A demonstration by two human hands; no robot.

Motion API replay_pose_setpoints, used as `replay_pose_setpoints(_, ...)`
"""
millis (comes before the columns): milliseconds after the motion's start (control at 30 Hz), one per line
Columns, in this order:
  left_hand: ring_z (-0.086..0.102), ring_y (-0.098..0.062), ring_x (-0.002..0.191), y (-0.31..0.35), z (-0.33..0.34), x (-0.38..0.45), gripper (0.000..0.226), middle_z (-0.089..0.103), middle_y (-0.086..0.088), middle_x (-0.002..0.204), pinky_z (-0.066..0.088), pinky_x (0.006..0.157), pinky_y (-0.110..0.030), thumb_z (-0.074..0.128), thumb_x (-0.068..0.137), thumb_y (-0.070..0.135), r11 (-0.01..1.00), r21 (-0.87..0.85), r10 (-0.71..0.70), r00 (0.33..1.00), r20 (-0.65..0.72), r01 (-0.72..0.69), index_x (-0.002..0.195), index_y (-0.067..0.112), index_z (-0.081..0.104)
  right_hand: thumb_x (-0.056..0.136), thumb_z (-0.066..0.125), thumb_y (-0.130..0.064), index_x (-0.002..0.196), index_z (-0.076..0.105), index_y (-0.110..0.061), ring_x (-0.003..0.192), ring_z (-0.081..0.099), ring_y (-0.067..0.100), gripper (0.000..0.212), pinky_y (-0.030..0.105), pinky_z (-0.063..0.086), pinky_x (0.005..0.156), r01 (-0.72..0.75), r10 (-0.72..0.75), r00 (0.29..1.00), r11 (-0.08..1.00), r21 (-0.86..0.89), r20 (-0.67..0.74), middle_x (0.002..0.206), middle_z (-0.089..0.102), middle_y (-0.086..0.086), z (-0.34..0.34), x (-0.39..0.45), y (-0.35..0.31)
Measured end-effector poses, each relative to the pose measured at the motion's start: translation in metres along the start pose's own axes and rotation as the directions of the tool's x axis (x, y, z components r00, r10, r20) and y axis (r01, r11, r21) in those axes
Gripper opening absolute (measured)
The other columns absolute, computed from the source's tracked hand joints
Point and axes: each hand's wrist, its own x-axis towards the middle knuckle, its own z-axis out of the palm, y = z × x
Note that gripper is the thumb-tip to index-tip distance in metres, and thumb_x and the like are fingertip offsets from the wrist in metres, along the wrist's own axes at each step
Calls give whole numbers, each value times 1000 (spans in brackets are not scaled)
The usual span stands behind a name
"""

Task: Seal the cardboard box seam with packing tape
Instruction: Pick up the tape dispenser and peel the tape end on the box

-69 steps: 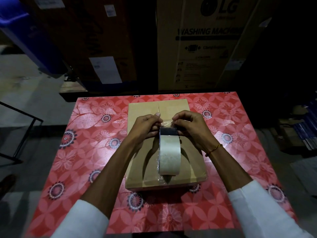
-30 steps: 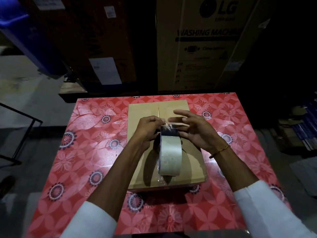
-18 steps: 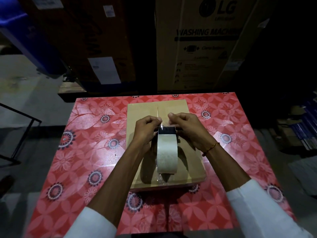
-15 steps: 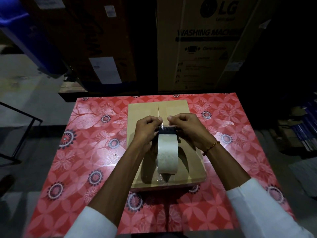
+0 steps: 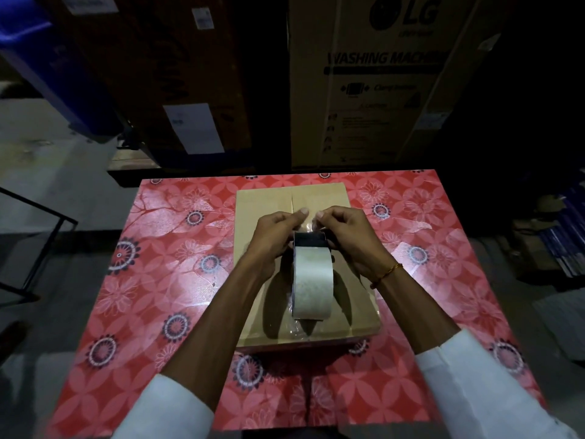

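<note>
A closed brown cardboard box (image 5: 262, 204) lies on the table, its centre seam (image 5: 292, 198) running away from me. A roll of clear packing tape (image 5: 311, 282) stands on edge above the box's middle, over the seam. My left hand (image 5: 273, 237) grips the roll's far left side, thumb raised. My right hand (image 5: 349, 239) holds the roll's far right side, and its fingertips pinch the loose clear tape end (image 5: 311, 221) at the top of the roll. A crinkled piece of tape shows at the box's near edge below the roll.
The table (image 5: 177, 274) wears a red floral cloth. Behind it stand tall cartons, one a washing machine box (image 5: 380, 80). A blue bin (image 5: 41, 58) is at far left, a black metal frame (image 5: 38, 245) on the floor left, and stacked goods (image 5: 560, 236) right.
My right hand, spread flat a second ago, has closed again on the tape end. Both hands and the roll have stayed over the box's middle.
</note>
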Motion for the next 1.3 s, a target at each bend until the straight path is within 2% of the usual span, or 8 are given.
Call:
replay_pose_setpoints(133,67,-24,83,8,-2,4,20,67,-12,87,54,79,-38,75,83,24,996,91,7,992,129,-19,82,6,66,100,57,-17,100,68,8,89,69,24,27,31,61,76,9,-9,1000,999,44,4,99,69,24,-1,0,1)
replay_pose_setpoints(267,63,-25,83,10,-5,6,17,65,-15,88,54,78,-39,72,85,20,995,100,-1,991,136,-13,82,3,68,99,59,-18,102,68,8,87,67,22,28,23,56,69,-9,9,1000,998,56,6,98,69,22,-1,-2,1)
replay_pose_setpoints(433,62,-30,89,7,-11,5,23,68,-16,92,52,85,-46,62,93,27,995,100,5,988,154,-21,86,9,74,94,65,-17,106,69,5,102,68,39,25,50,56,90,-44,39,998,996,77,58,108,69,25,-2,-1,1)
replay_pose_setpoints(633,60,-28,90,1,-6,4,13,65,-9,93,48,78,-41,60,94,24,994,74,71,994,77,-77,92,14,68,96,62,-13,98,70,5,86,63,27,19,40,54,80,-38,38,999,997,61,-1,90,66,16,1,0,3)
replay_pose_setpoints(800,63,-27,88,4,-5,1,19,65,-10,92,52,82,-44,68,89,25,995,66,69,992,103,-76,94,7,64,96,62,-17,101,72,-1,96,68,35,19,44,57,86,-12,11,1000,999,49,14,101,70,20,1,2,8)
replay_pose_setpoints(933,61,-25,82,3,-4,2,12,64,-10,84,50,78,-42,67,90,16,995,62,74,994,81,-80,82,8,64,96,61,-8,113,70,-4,81,68,19,19,27,55,67,-14,15,1000,995,96,-12,91,70,14,0,1,4)
replay_pose_setpoints(1133,63,-29,84,0,-8,1,27,69,-15,89,50,81,-45,67,90,25,999,5,46,997,53,-47,94,-1,67,92,66,-9,113,67,-3,91,70,27,21,42,55,81,-34,28,998,991,128,50,102,72,22,-2,-1,5)
replay_pose_setpoints(1300,63,-26,83,-1,-6,-3,25,65,-12,86,50,78,-42,66,91,28,997,-7,76,997,3,-76,89,4,61,95,63,-7,115,66,-2,84,70,15,21,31,55,72,-28,23,999,993,112,40,90,72,7,2,-2,4)
